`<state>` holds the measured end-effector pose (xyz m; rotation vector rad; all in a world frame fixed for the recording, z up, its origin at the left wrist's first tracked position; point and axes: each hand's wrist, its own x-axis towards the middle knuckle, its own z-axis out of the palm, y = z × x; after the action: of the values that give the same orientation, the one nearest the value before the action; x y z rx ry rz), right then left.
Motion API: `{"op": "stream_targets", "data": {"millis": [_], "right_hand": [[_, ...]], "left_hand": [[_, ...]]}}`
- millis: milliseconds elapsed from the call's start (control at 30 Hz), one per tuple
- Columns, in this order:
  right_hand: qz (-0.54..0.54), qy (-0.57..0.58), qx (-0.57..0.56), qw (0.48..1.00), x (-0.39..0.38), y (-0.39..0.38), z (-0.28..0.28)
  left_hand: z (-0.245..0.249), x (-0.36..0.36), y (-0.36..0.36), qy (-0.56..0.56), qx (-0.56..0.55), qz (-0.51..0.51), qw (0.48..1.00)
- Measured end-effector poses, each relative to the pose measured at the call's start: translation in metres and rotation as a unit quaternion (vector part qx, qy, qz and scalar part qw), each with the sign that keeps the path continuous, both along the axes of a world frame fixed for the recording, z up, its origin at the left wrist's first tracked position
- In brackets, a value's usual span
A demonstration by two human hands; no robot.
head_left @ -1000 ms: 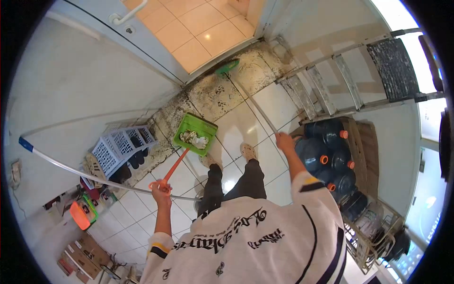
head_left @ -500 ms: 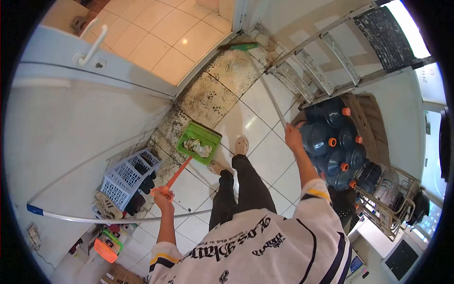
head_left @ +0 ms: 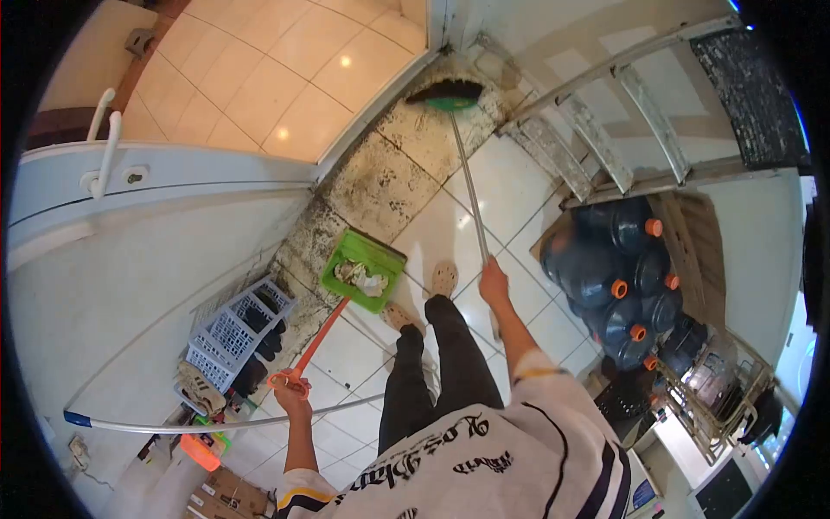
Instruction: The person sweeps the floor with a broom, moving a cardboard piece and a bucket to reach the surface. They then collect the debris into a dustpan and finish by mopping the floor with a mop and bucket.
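Note:
My left hand [head_left: 292, 394] is closed around the orange handle of a green dustpan [head_left: 396, 259]. Crumpled paper-like litter [head_left: 361, 278] lies in the pan, which rests on the tiles in front of my feet. My right hand [head_left: 494, 284] is wrapped round the grey stick of a broom [head_left: 471, 186]. The broom's green head with dark bristles [head_left: 450, 93] is at the far corner by the doorway, on dirt-stained floor tiles [head_left: 380, 180].
An open white door [head_left: 173, 225] stands at left. A blue-grey crate rack [head_left: 233, 333] with shoes sits below it. A silver pole [head_left: 216, 426] crosses at lower left. At right are a metal ladder [head_left: 596, 143] and several water jugs [head_left: 596, 268].
My right hand has moved left, bringing the broom stick more upright in view. The broom head has turned so its dark bristles show more. The dustpan has barely moved.

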<state>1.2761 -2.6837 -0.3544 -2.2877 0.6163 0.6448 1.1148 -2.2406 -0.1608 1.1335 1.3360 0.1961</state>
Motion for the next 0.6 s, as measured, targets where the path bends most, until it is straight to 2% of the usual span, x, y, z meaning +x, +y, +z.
{"op": "stream_targets", "data": {"millis": [33,133,200,233,267,300,333,367,400,467,500,533,600], "right_hand": [[0.006,-0.07,0.019,0.997,-0.012,-0.012,0.029],[0.005,-0.044,-0.017,0.999,0.013,-0.028,0.066],[0.001,-0.046,-0.068,0.997,0.072,-0.032,0.026],[-0.019,-0.064,-0.035,0.997,0.11,-0.027,0.03],[-0.016,-0.056,-0.05,0.997,0.143,-0.022,-0.001],[-0.034,-0.021,0.007,0.999,0.167,-0.009,0.016],[-0.011,0.016,-0.023,1.0,0.179,0.004,-0.002],[-0.031,0.037,-0.025,0.999,0.172,0.017,-0.03],[-0.025,0.031,-0.018,0.999,0.153,0.023,-0.026],[0.03,0.013,-0.016,0.999,0.084,0.019,-0.054],[0.074,-0.014,-0.036,0.997,0.042,0.014,-0.051],[0.097,0.094,-0.01,0.991,0.024,0.005,-0.005],[0.119,0.097,-0.005,0.988,-0.041,-0.013,0.026]], "left_hand": [[-0.002,-0.003,0.0,0.003,0.001,0.004,1.0],[-0.004,-0.004,-0.004,0.019,0.008,-0.002,1.0],[-0.005,-0.003,-0.003,0.028,0.011,-0.004,1.0],[-0.005,-0.002,-0.004,0.034,0.012,-0.005,0.999],[-0.006,-0.003,-0.007,0.026,0.007,-0.008,1.0],[-0.004,-0.004,-0.008,0.019,0.004,-0.012,1.0],[-0.002,-0.002,-0.006,0.011,0.0,-0.02,1.0],[-0.002,-0.003,-0.005,0.001,0.0,-0.022,1.0],[-0.001,-0.004,-0.004,0.008,-0.004,-0.016,1.0],[-0.004,-0.003,-0.001,0.013,-0.019,0.004,1.0],[-0.01,-0.008,0.006,0.013,-0.01,-0.003,1.0],[-0.009,-0.008,0.007,0.01,-0.015,-0.001,1.0],[-0.004,-0.006,0.007,0.001,-0.023,0.006,1.0]]}}
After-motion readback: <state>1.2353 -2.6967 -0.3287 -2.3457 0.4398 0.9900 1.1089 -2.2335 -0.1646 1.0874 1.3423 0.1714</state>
